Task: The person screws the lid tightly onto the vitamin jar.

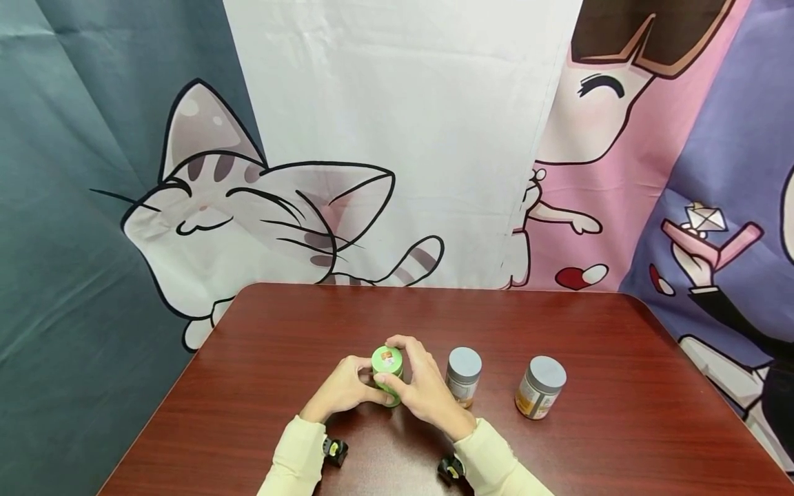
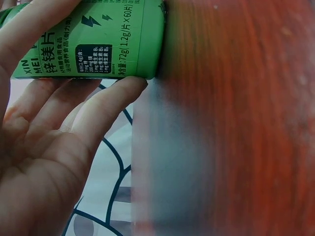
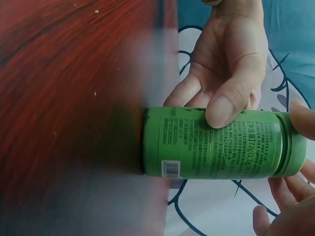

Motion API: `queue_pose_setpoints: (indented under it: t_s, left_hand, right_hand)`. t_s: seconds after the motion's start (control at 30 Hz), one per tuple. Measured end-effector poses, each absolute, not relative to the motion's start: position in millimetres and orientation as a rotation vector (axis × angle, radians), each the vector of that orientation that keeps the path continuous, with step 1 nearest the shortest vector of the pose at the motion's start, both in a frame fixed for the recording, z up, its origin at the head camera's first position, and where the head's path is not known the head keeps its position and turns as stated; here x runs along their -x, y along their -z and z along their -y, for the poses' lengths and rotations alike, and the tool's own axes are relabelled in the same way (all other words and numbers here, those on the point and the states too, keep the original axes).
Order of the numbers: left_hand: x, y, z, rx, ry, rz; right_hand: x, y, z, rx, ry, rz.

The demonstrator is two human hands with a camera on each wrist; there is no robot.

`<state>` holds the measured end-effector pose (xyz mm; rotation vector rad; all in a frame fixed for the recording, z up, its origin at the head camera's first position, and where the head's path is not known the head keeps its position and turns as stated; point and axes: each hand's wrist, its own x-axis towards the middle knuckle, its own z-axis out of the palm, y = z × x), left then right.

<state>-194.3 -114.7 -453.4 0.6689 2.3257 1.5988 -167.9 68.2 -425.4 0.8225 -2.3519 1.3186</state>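
Note:
A green supplement bottle (image 1: 387, 372) with a green screw lid (image 1: 387, 359) stands upright on the table. In the right wrist view, the bottle (image 3: 216, 142) shows small print and a barcode, and its lid (image 3: 294, 145) is on. My left hand (image 1: 344, 388) grips the body from the left, thumb at the near side; the left wrist view shows fingers around the label (image 2: 98, 39). From the right, my right hand (image 1: 424, 386) pinches the lid between thumb and fingers. Part of the bottle is hidden behind the hands.
Just right of my right hand stands a grey-lidded jar (image 1: 464, 375). A second grey-lidded jar (image 1: 541, 387) is farther right. Both are upright on the reddish-brown table (image 1: 620, 413). A printed cloth (image 1: 403, 103) hangs behind the table's far edge.

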Motion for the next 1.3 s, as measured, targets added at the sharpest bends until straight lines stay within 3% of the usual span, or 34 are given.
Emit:
queue_pose_setpoints:
  t_s: [0.67,1.3]
  left_hand:
    - [193.7,450.6,114.3,-0.666,-1.586,-2.319]
    - [194.3,452.3,114.7,-0.668,-1.627,-2.283]
  right_hand:
    - [169.7,421.6,-72.6,-0.977,-1.573,2.315]
    - [171.5,425.1,-70.3,-0.829,-1.454,2.313]
